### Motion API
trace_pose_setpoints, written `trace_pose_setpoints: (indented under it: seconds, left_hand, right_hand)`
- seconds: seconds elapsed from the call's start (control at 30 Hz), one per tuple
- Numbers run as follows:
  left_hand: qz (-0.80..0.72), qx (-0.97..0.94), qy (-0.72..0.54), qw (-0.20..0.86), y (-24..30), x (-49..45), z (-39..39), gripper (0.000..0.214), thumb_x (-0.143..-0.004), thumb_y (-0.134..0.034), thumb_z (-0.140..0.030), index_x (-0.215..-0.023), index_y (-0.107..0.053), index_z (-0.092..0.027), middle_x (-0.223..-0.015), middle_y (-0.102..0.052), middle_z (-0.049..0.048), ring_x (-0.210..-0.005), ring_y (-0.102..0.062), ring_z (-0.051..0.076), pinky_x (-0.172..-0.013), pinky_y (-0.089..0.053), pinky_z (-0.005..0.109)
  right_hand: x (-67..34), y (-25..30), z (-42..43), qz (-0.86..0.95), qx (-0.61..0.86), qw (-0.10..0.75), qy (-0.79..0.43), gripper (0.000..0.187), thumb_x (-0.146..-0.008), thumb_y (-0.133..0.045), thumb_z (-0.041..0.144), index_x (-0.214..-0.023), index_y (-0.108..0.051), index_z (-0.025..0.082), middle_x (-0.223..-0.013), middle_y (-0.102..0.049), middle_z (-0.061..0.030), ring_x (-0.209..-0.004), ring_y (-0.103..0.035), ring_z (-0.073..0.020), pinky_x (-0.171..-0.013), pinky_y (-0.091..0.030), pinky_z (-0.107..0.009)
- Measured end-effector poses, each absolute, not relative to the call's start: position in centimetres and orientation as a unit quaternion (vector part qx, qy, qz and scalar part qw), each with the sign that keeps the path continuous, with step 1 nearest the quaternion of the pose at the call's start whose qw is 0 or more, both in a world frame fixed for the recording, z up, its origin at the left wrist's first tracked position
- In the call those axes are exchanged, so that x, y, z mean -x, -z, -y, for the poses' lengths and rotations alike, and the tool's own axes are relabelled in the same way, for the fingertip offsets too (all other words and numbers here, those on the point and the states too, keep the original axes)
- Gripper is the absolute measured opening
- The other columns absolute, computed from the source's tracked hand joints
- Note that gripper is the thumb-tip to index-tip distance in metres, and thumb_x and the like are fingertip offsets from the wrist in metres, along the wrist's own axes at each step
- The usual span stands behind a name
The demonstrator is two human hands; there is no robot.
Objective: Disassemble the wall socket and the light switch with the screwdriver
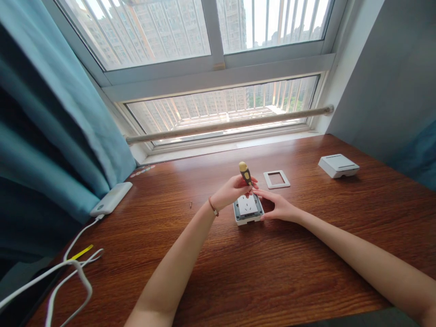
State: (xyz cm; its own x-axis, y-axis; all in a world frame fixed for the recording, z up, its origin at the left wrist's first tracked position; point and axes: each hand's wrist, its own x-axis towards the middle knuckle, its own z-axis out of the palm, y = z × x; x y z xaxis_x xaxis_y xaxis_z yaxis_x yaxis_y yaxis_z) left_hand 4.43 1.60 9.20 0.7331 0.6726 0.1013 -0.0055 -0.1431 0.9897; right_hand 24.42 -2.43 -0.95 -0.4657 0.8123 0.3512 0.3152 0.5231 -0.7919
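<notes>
My left hand (233, 190) is closed around a screwdriver (244, 172) with a black and yellow handle, held nearly upright. Its tip is hidden behind my fingers, over the far side of a wall socket (247, 206). The socket has a white face with slots, a grey inner frame and a white back box, and it lies face up on the table. On its right side, my right hand (282, 208) grips the box, with the thumb at the near corner and the fingers at the far corner. A small screw (190, 205) lies to the left.
Beyond my right hand lies a white square cover frame (279, 185). Farther right sits another white switch box (339, 165). A white power strip (111, 199) and its cables (81, 277) occupy the left of the wooden table (259, 272), beside a blue curtain (85, 104). A window stands behind.
</notes>
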Motion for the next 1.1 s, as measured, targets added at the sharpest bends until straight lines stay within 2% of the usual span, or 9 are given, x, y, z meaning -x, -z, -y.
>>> trace_pose_setpoints:
  seconds: [0.17,0.33,0.43,0.5,0.57,0.67,0.83,1.0,1.1]
  left_hand:
    - [-0.311,-0.728,-0.343,0.506,-7.7,-4.8,-2.2,0.029,-0.067,-0.068,-0.037,-0.078,-0.060,-0.011,-0.062,-0.055,0.0004,-0.053,-0.046,0.008,-0.050,-0.039,0.022]
    - [-0.367,-0.714,-0.428,0.415,-5.9,-5.5,-2.4,0.027,-0.064,-0.070,-0.035,-0.071,-0.056,-0.013,-0.065,-0.057,0.0001,-0.058,-0.049,0.009,-0.052,-0.039,0.020]
    - [-0.345,-0.704,-0.432,0.445,-5.8,-5.9,-2.0,0.026,-0.068,-0.068,-0.033,-0.083,-0.060,-0.013,-0.077,-0.061,0.0032,-0.057,-0.048,0.008,-0.051,-0.038,0.019]
    - [-0.325,-0.685,-0.413,0.504,-6.1,-6.0,-1.7,0.034,-0.070,-0.066,-0.031,-0.099,-0.059,-0.014,-0.086,-0.063,0.0057,-0.054,-0.046,0.006,-0.047,-0.036,0.018]
    - [-0.316,-0.660,-0.397,0.554,-6.5,-5.9,-1.6,0.040,-0.070,-0.066,-0.029,-0.106,-0.057,-0.014,-0.087,-0.063,0.0068,-0.051,-0.043,0.004,-0.043,-0.033,0.017]
    - [-0.307,-0.647,-0.373,0.590,-7.3,-5.4,-1.6,0.037,-0.068,-0.068,-0.028,-0.099,-0.060,-0.011,-0.084,-0.063,0.0073,-0.051,-0.044,0.004,-0.046,-0.036,0.018]
    - [-0.257,-0.680,-0.293,0.621,-8.5,-4.0,-2.2,0.037,-0.072,-0.064,-0.033,-0.102,-0.061,-0.011,-0.097,-0.063,0.0114,-0.063,-0.054,0.009,-0.059,-0.045,0.024]
    - [-0.304,-0.695,-0.369,0.536,-7.6,-4.7,-1.9,0.030,-0.063,-0.072,-0.035,-0.080,-0.061,-0.012,-0.077,-0.062,0.0048,-0.056,-0.051,0.008,-0.052,-0.043,0.022]
    - [-0.338,-0.698,-0.424,0.467,-6.8,-5.5,-1.4,0.033,-0.059,-0.075,-0.035,-0.077,-0.059,-0.014,-0.067,-0.055,-0.0017,-0.053,-0.046,0.006,-0.048,-0.037,0.019]
  right_hand:
    - [-24.4,1.0,2.5,0.789,0.362,0.379,-0.322,0.084,-0.057,-0.079,0.038,-0.132,-0.042,0.025,-0.138,-0.041,-0.0100,-0.128,-0.034,-0.0299,-0.106,-0.026,-0.049]
    - [-24.3,1.1,2.6,0.786,0.370,0.378,-0.320,0.085,-0.055,-0.080,0.039,-0.131,-0.044,0.024,-0.136,-0.043,-0.0103,-0.126,-0.037,-0.0302,-0.106,-0.028,-0.047]
    - [-24.3,1.2,2.6,0.785,0.370,0.382,-0.319,0.084,-0.056,-0.079,0.039,-0.131,-0.044,0.024,-0.135,-0.044,-0.0104,-0.126,-0.038,-0.0293,-0.105,-0.030,-0.046]
    - [-24.3,1.3,2.6,0.785,0.370,0.382,-0.318,0.083,-0.057,-0.079,0.038,-0.131,-0.043,0.024,-0.135,-0.044,-0.0105,-0.126,-0.038,-0.0291,-0.105,-0.030,-0.046]
    - [-24.3,1.3,2.6,0.785,0.368,0.383,-0.320,0.083,-0.057,-0.079,0.038,-0.131,-0.043,0.024,-0.135,-0.044,-0.0102,-0.125,-0.038,-0.0295,-0.104,-0.030,-0.047]
    - [-24.2,1.1,2.6,0.783,0.363,0.385,-0.326,0.083,-0.057,-0.079,0.038,-0.131,-0.044,0.024,-0.135,-0.045,-0.0099,-0.125,-0.039,-0.0297,-0.104,-0.031,-0.046]
    - [-24.2,0.9,2.6,0.785,0.366,0.377,-0.329,0.084,-0.056,-0.079,0.038,-0.131,-0.043,0.025,-0.134,-0.045,-0.0094,-0.125,-0.039,-0.0298,-0.104,-0.031,-0.047]
    - [-24.2,1.2,2.6,0.784,0.370,0.381,-0.322,0.084,-0.056,-0.079,0.038,-0.131,-0.043,0.025,-0.134,-0.045,-0.0099,-0.125,-0.039,-0.0299,-0.104,-0.031,-0.046]
    - [-24.3,1.4,2.6,0.782,0.372,0.384,-0.320,0.083,-0.057,-0.079,0.038,-0.130,-0.044,0.023,-0.134,-0.045,-0.0114,-0.124,-0.040,-0.0301,-0.103,-0.032,-0.047]
